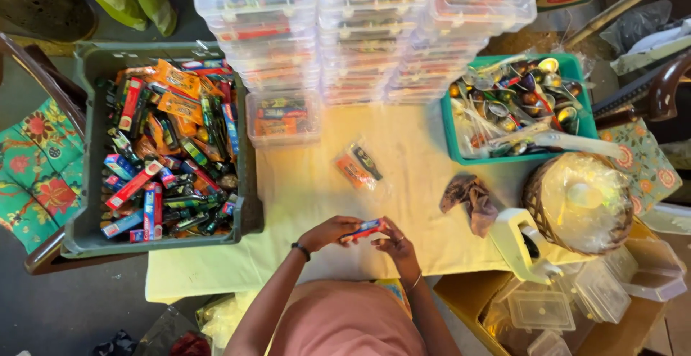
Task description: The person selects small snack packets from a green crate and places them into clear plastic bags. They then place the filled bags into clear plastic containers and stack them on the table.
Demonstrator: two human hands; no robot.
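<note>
A small red-and-blue carton [363, 229] is held just above the near edge of the bench [302, 190], pinched between both hands. Its long axis runs roughly left to right, tilted a little upward toward the right. The left hand [330, 231] grips its left end with fingers curled round it; the right hand [392, 243] closes on its right end, fingertips pressed to the carton. Neither hand is nearer than the other: the carton bridges them, directly in front of the person's body.

Just beyond, on the pale yellow cloth, lies a clear plastic pouch [358, 167] with an orange packet and a dark item inside, well within reach and with nothing between it and the hands. To the right of that sits a crumpled brown rag [471, 199]. Farther back stands a clear lidded box [283, 117], and behind it rows of stacked clear boxes [360, 32].

At the left, a grey crate [90, 147] is heaped with similar small cartons and packets. At the right, a green tray [450, 129] holds shiny small items, with a wrapped woven basket [579, 201] and a white dispenser [522, 244] nearer the person.
</note>
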